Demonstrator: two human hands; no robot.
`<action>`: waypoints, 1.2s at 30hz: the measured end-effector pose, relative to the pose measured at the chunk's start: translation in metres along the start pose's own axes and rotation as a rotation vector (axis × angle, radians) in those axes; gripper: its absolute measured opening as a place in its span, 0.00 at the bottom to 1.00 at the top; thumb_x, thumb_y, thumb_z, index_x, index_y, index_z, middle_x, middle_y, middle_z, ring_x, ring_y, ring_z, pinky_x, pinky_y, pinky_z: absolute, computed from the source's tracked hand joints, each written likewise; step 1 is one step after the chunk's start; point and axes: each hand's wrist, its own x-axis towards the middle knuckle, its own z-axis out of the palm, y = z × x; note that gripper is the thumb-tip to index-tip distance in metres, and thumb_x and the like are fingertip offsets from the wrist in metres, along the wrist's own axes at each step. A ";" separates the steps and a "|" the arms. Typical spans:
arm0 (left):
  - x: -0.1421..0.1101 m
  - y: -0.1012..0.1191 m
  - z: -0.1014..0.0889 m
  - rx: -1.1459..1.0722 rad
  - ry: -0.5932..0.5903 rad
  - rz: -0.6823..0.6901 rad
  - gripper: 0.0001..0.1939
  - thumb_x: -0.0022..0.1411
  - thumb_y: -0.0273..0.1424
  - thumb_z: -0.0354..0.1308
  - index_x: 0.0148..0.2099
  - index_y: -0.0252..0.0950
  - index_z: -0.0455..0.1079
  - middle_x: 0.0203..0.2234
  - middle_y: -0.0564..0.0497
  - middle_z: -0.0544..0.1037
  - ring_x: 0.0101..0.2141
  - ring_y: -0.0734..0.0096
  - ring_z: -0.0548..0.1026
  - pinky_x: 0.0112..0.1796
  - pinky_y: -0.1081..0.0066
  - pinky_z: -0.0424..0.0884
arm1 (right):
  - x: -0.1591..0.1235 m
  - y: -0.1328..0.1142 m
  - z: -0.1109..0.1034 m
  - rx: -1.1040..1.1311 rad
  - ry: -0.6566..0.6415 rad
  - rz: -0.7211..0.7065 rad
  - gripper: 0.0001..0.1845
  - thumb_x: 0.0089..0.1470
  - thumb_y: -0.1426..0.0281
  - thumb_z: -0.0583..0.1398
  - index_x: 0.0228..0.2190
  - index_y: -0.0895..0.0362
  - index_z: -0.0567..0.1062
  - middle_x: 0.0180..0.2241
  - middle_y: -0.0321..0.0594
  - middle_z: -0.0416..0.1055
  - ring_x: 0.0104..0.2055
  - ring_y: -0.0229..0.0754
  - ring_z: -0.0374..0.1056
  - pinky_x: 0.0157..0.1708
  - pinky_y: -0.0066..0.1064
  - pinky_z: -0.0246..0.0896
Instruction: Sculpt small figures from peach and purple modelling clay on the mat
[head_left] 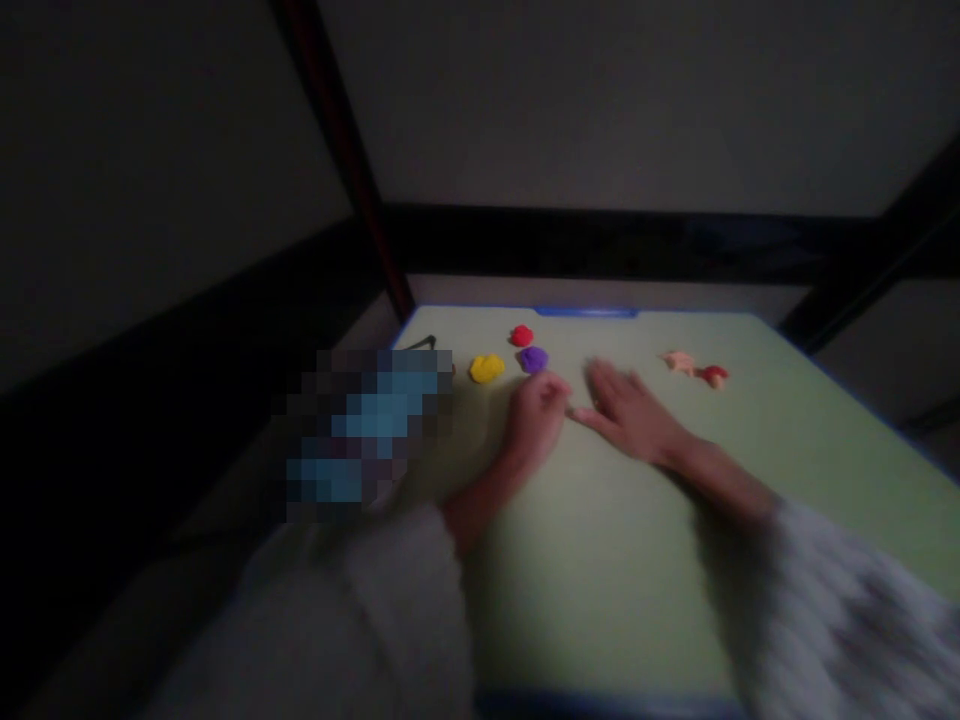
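My left hand (534,415) rests on a pale green mat (600,560), its fingers curled in toward the palm; whatever is in them is hidden. My right hand (626,410) lies flat beside it with the fingers stretched out, touching the mat. Just beyond the left hand lie a yellow clay lump (487,368), a purple lump (534,359) and a red lump (521,335). Farther right sit a pale orange piece (680,361) and a small red piece (715,376).
The mat has a blue rim (585,312) at the far side. A blurred-out patch (367,430) covers something at the mat's left edge, with a thin dark object (424,343) above it. A dark red post (345,160) and dark rails stand behind. The room is dim.
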 end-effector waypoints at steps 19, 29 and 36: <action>0.000 -0.002 0.002 -0.012 -0.003 0.005 0.04 0.49 0.22 0.49 0.25 0.35 0.63 0.20 0.56 0.68 0.26 0.75 0.68 0.27 0.76 0.61 | -0.129 -0.057 -0.028 -0.002 -0.011 -0.201 0.45 0.57 0.54 0.50 0.63 0.59 0.30 0.64 0.49 0.41 0.65 0.51 0.41 0.59 0.52 0.47; 0.000 0.000 0.002 0.008 0.022 0.022 0.06 0.48 0.20 0.48 0.26 0.34 0.63 0.22 0.54 0.69 0.28 0.74 0.70 0.32 0.74 0.66 | -0.039 -0.016 -0.009 0.172 0.028 -0.089 0.41 0.58 0.51 0.46 0.63 0.57 0.37 0.64 0.51 0.42 0.65 0.52 0.40 0.59 0.58 0.35; -0.011 -0.001 0.002 0.398 -0.239 0.268 0.18 0.54 0.25 0.51 0.48 0.33 0.65 0.49 0.41 0.71 0.50 0.63 0.68 0.52 0.62 0.63 | -0.042 0.023 -0.010 0.242 0.092 -0.035 0.37 0.59 0.52 0.45 0.63 0.55 0.41 0.64 0.50 0.42 0.64 0.54 0.42 0.59 0.57 0.38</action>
